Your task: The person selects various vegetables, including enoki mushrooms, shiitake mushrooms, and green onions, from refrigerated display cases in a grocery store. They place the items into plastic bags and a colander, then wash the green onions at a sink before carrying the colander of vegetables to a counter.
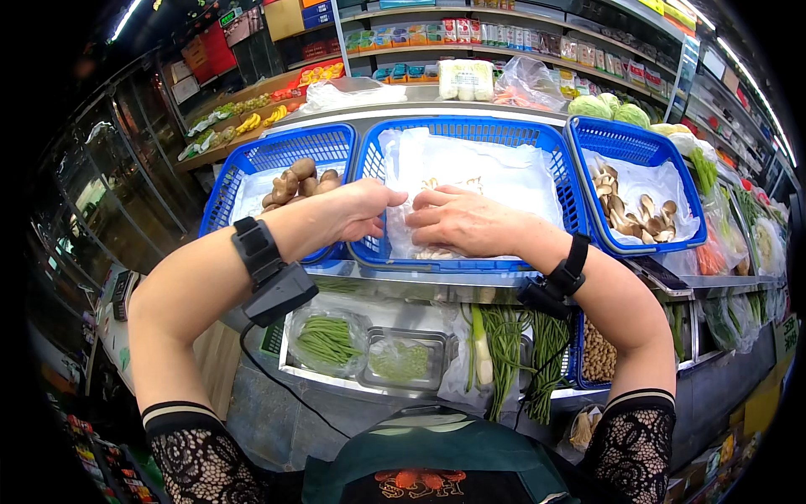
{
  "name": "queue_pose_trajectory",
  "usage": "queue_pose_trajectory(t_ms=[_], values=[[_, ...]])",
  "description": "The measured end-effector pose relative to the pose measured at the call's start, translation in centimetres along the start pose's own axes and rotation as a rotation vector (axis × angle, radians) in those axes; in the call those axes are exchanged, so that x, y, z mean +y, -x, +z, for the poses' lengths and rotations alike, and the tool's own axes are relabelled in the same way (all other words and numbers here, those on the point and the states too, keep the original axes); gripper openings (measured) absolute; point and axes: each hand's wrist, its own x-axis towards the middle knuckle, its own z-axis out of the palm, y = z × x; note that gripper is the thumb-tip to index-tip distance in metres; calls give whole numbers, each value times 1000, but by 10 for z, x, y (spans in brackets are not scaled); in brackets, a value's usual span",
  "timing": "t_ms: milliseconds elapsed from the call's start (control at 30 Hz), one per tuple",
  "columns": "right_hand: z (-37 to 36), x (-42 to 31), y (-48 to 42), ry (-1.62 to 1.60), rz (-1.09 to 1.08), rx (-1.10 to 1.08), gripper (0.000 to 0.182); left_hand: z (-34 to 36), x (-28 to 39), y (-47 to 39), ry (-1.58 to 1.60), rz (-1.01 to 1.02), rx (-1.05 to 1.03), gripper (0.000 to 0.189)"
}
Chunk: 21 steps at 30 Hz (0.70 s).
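Observation:
My left hand [368, 208] is over the left rim of the middle blue plastic basket [362, 249], thumb and fingers apart, with nothing visible in it. Inside that basket, my right hand [463, 220] reaches down with curled fingers; what lies under its fingertips is hidden. White paper [497, 176] lines the basket. Small pale mushrooms [437, 253] show beneath my right hand, and more peek out behind it. To the left, brown mushrooms [303, 169] are heaped in another blue basket [217, 205]. Oyster mushrooms [652, 220] lie in the right blue basket [636, 129].
On the lower shelf are bagged green beans [327, 340], a metal tray [437, 359], long beans [548, 353] and peanuts [598, 353]. A phone [658, 275] lies below the right basket. Cabbages [590, 107] and a plastic bag [529, 82] sit behind. A cable [283, 378] hangs from my left wrist device.

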Motion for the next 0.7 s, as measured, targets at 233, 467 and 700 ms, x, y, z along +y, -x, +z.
queue_pose_trajectory(t_ms=[233,467,700], values=[[11,5,10,-78,-14,178,16,34,5,15,105,-32,-194,46],[-26,-9,30,-178,472,354,13,19,-14,-4,52,-10,-204,41],[-18,-6,52,-204,907,-303,27,28,-13,-9,2,17,-139,41]])
